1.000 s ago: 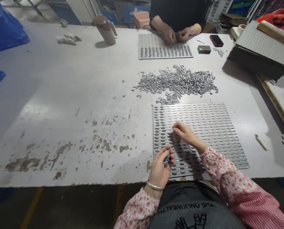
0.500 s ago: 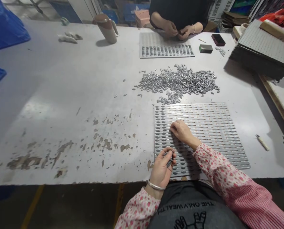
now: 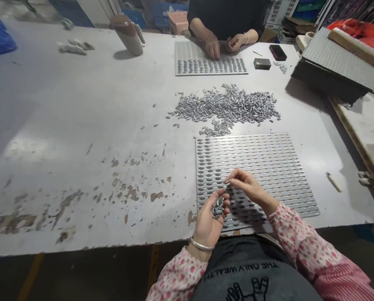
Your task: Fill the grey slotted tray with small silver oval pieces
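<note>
A grey slotted tray (image 3: 262,167) lies on the table in front of me, with rows of small silver oval pieces on its left side. My left hand (image 3: 210,215), palm up over the tray's lower left corner, cups a small heap of silver pieces (image 3: 217,207). Just above and right of it, my right hand (image 3: 245,184) pinches one silver piece (image 3: 227,182) between thumb and forefinger. A large loose pile of silver pieces (image 3: 227,106) is spread beyond the tray.
Across the white table (image 3: 80,96), a person's hands (image 3: 212,47) work over a second tray (image 3: 211,67). A jug (image 3: 129,35) stands at the back left. A phone (image 3: 277,52), a green block (image 3: 262,63) and stacked boards (image 3: 337,62) are at the right, with a small tool (image 3: 334,182) nearer.
My right hand has drawn back from the tray's slots toward my left hand and now pinches a piece. My left hand has opened more, showing its heap. The view has shifted slightly right.
</note>
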Available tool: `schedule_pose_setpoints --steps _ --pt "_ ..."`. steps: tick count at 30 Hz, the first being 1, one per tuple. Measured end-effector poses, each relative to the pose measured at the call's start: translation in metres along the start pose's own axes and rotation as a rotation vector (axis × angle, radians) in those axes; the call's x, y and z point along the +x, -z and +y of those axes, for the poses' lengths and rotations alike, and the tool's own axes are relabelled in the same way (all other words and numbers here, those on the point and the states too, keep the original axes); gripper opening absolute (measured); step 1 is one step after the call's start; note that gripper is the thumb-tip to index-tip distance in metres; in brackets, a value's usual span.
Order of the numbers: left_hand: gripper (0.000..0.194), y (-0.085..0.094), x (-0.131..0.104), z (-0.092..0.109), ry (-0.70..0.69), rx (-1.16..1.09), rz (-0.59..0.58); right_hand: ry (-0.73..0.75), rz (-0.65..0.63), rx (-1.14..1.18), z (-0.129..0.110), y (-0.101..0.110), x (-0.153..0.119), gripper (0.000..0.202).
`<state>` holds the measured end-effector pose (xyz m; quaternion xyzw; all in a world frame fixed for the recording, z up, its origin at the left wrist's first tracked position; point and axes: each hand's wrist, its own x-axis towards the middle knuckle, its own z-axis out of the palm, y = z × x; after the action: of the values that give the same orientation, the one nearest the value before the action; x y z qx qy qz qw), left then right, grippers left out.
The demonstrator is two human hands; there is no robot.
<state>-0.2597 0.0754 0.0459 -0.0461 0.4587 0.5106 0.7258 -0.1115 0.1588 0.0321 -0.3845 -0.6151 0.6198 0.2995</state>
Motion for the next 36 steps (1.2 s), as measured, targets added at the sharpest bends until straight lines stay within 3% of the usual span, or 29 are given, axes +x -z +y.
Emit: schedule_pose_setpoints --steps 2,4,9,18,21,23,28,32,36 --pt "0.025 0.000 -0.003 0.002 0.035 0.014 -0.011 -0.021 0.114 -0.127 0.008 0.009 0.006 0.017" --pt "0.023 -0.001 -0.006 0.003 0.052 0.025 -0.011 -0.010 0.151 -0.345 0.015 0.018 0.011 0.012" --pt "0.018 -0.002 -0.009 0.001 0.081 0.025 0.021 0.052 0.039 -0.716 0.026 0.020 0.017 0.008" --pt "0.027 0.001 -0.005 -0.005 0.040 0.061 0.019 0.149 0.037 -0.965 0.029 0.009 0.018 0.010" --pt "0.031 -0.001 -0.004 -0.005 0.037 0.035 0.052 0.154 0.079 -0.897 0.022 0.008 0.014 0.009" --pt "0.030 -0.002 -0.002 -0.005 0.030 0.022 0.075 0.123 0.065 -0.728 0.013 0.008 0.008 0.008" --pt "0.026 -0.002 0.001 -0.009 -0.005 -0.013 0.114 0.062 -0.142 -0.261 -0.006 -0.002 -0.012 0.020" --pt "0.020 -0.002 0.001 -0.010 -0.014 -0.025 0.082 0.009 -0.053 -0.072 -0.007 -0.010 -0.017 0.022" --pt "0.025 -0.002 -0.003 -0.005 0.032 -0.004 0.003 -0.042 0.103 0.004 0.005 0.002 -0.006 0.021"
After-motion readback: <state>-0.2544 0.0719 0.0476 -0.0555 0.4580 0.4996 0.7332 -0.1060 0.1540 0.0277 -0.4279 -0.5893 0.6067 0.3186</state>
